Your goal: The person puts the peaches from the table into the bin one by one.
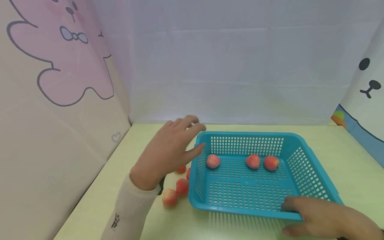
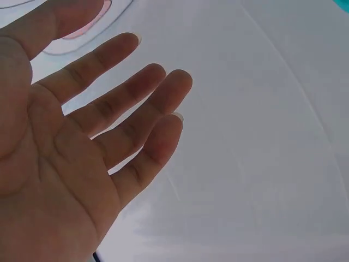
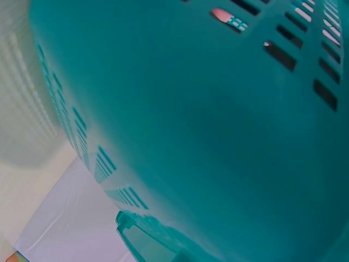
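My right hand [image 1: 321, 215] grips the near right rim of a teal plastic basket [image 1: 246, 213], fingers over the edge and thumb below it outside. The right wrist view is filled by the basket's outer wall [image 3: 180, 136]. Three red-and-yellow peaches sit inside: one peach [image 1: 213, 161] at the left, another peach [image 1: 253, 161] and a third peach [image 1: 271, 163] towards the far right. Above the basket's left rim hovers my left hand [image 1: 172, 146], fingers spread and loosely bent. Its palm [image 2: 54, 169] holds nothing in the left wrist view.
Several more peaches lie on the pale yellow table [image 1: 357, 166] left of the basket, among them a yellowish peach [image 1: 170, 198] and a redder peach [image 1: 182, 187]. Some are partly hidden by the left hand and the basket. A white cloth wall [image 1: 234, 66] stands behind.
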`<state>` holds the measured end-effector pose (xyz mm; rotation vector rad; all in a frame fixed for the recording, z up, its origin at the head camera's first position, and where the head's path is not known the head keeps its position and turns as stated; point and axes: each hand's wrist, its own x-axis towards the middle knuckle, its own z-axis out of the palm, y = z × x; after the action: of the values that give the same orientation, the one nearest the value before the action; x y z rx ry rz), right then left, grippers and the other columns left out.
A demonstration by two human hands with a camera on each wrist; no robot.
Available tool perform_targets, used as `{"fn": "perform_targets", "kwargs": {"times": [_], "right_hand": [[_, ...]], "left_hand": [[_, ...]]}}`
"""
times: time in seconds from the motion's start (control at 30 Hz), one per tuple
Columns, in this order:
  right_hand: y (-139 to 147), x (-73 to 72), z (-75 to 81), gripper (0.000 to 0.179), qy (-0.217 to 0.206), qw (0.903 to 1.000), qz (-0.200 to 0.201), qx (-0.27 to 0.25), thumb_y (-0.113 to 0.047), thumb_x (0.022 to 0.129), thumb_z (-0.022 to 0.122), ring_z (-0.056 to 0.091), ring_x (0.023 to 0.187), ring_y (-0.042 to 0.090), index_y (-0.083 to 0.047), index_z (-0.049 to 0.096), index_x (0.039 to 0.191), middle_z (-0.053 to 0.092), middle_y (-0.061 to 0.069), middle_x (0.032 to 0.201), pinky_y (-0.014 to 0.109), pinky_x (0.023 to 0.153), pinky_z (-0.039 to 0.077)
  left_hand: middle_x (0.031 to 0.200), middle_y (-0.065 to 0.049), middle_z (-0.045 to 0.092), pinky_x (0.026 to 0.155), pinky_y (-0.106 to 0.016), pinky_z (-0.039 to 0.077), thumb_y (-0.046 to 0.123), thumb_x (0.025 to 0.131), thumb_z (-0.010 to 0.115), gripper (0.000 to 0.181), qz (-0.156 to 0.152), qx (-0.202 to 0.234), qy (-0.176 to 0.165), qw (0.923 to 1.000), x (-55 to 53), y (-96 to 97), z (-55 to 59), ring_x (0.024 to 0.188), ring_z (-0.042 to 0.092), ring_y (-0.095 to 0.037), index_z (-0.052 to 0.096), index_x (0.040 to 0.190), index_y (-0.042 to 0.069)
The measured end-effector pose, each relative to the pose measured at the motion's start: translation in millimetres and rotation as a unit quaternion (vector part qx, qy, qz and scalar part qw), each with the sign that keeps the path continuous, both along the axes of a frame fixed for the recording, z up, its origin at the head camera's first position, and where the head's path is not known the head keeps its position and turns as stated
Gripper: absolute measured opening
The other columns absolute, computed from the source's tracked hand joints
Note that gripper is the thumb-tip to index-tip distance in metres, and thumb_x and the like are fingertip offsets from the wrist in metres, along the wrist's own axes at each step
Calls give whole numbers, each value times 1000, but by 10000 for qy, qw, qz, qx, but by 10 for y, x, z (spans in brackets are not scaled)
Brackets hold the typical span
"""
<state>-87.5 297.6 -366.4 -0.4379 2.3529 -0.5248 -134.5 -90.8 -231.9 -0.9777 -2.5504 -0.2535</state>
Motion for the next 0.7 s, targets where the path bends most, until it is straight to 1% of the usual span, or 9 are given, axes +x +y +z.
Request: {"fn": "perform_targets", "kwargs": {"times": [0.13,0.2,0.27,0.33,0.4,0.53,0.57,0.63,0.7], "right_hand": [[51,-27,-32,44,189,9994,299,23,-41,95,79,64,108,22,-16,70,130,66,-4,122,55,97,56],[56,-25,-33,45,192,9994,297,42,-42,95,79,64,109,21,-16,69,131,65,-4,123,55,98,56],[47,-29,-13,45,79,9998,189,24,-39,95,79,64,111,24,-14,69,131,66,-2,124,59,101,54],[16,-20,16,45,-129,9999,-37,11,-36,95,80,64,114,30,-12,68,131,67,2,124,68,102,50],[-17,10,39,45,-303,9990,-318,23,-33,93,81,63,113,33,-11,68,130,68,4,123,73,101,47],[-46,78,60,45,-242,9980,-558,168,-36,91,83,61,106,30,-15,68,127,68,3,119,72,97,50],[-52,86,62,46,-291,9971,-664,249,-38,90,83,61,105,30,-16,69,127,68,3,119,72,96,50],[-54,83,62,50,-373,9957,-772,365,-42,88,84,61,105,31,-16,69,128,69,5,121,73,97,49],[-51,72,46,53,-418,9950,-800,432,-44,88,85,61,108,33,-16,69,130,68,7,124,75,98,47]], "left_hand": [[127,-9,68,90,-49,55,23,99,76,33,384,482,190,9979,139,-343,-42,108,68,-30,71,128,8],[125,-10,68,88,-51,55,22,99,75,31,533,665,239,9961,167,-457,-61,106,69,-31,71,127,8],[124,-9,69,87,-51,55,20,98,75,30,616,820,218,9945,164,-542,-73,105,70,-30,71,125,8],[124,-9,69,87,-52,55,19,98,75,30,670,976,133,9929,138,-619,-108,102,70,-31,71,125,7],[125,-10,69,88,-54,55,18,98,76,31,737,1155,8,9906,118,-702,-137,101,70,-32,71,127,7],[128,-12,67,89,-57,53,16,99,76,33,1002,1405,-221,9848,93,-859,-161,102,70,-35,70,130,6],[128,-12,67,89,-58,53,16,99,76,33,1052,1424,-262,9839,87,-890,-158,101,70,-35,70,130,7],[127,-10,68,88,-56,53,16,98,77,32,1110,1446,-252,9829,63,-940,-167,98,70,-35,70,128,7],[124,-9,70,84,-52,53,14,96,78,30,1128,1486,-123,9824,45,-992,-185,93,69,-32,72,124,8]]}}
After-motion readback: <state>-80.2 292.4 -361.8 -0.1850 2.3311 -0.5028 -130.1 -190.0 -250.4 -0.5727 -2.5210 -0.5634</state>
